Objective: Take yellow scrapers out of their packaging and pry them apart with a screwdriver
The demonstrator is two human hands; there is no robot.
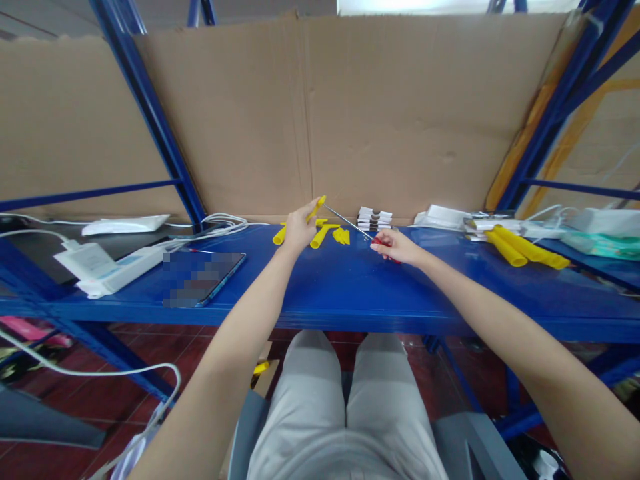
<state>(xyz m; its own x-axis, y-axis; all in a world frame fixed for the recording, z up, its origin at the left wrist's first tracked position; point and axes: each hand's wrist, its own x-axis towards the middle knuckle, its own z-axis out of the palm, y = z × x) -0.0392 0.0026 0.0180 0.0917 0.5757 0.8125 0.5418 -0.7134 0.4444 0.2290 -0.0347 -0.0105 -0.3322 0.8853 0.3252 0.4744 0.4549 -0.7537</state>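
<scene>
My left hand (pixel 299 228) is closed around a yellow plastic part (pixel 317 208), raised above the blue shelf. A long-shafted screwdriver (pixel 349 223) with a red handle is gripped in my right hand (pixel 397 246). Its metal shaft slants up to the left, and the tip is close to the yellow part; whether they touch I cannot tell. Beneath my left hand lie yellow tube-shaped pieces (pixel 321 239), partly hidden by it. Several small yellow pieces (pixel 341 236) sit in a group between my hands. Behind the screwdriver is a stack of white-and-dark bundles (pixel 374 219).
The blue shelf (pixel 340 287) backs onto a cardboard wall (pixel 400 120). A dark tablet-like device (pixel 220 280), a white power strip (pixel 125 270) and coiled white cables (pixel 225 223) lie on the left. Rightward are long yellow tubes (pixel 525 248) and white packets (pixel 440 217).
</scene>
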